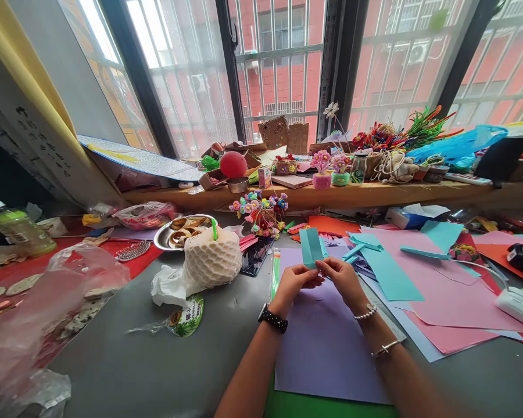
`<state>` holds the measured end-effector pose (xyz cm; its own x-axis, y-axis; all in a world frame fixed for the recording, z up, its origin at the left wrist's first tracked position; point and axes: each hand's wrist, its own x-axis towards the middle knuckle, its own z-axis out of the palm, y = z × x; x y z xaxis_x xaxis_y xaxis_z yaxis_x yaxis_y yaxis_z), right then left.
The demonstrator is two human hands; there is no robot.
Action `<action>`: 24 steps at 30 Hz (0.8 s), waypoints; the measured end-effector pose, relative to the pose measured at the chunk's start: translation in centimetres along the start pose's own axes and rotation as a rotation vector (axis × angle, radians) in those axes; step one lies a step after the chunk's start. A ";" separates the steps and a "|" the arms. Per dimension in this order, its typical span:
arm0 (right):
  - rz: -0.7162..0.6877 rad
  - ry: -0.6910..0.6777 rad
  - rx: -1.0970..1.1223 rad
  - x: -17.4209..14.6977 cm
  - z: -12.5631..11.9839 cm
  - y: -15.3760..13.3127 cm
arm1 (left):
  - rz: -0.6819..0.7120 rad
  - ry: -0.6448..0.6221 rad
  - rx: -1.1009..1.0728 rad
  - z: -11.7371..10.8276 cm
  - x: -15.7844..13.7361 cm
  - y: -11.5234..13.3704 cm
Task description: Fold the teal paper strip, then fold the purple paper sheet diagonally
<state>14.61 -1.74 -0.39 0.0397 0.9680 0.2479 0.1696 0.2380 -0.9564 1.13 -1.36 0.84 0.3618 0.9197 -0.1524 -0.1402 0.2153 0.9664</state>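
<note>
A small turquoise piece of folded paper [311,245] stands upright between my two hands, a crease running down its length. My left hand [297,283] pinches its lower left edge. At the lower right edge, the fingers of my right hand [340,281] are closed on the same paper. Both hands are held over a purple sheet of paper [326,354], which lies on top of a green sheet [331,405]. Just beyond the right hand, narrow turquoise folded strips [365,242] lie near other coloured papers.
Pink sheets [444,278] and a turquoise sheet [387,267] spread to the right, beside a white power strip [520,307]. On the left are a netted coconut with a green straw [212,260], a metal plate [165,235], a phone [257,255] and a plastic bag [70,290].
</note>
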 end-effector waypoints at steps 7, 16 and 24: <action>-0.025 0.004 -0.151 0.0 -0.4 -0.4 | 0.149 0.138 0.125 -0.9 0.7 -0.2; -0.021 -0.087 -0.116 0.0 0.0 -0.2 | 0.115 0.109 -0.072 -0.9 0.4 -0.3; -0.052 -0.121 -0.117 -0.1 0.2 0.1 | 0.110 0.100 -0.119 -0.8 0.4 -0.4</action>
<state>14.38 -1.75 -0.50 -0.0899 0.9587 0.2697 0.2820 0.2842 -0.9163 0.60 -0.77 0.19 0.2456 0.9666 -0.0727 -0.2842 0.1435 0.9480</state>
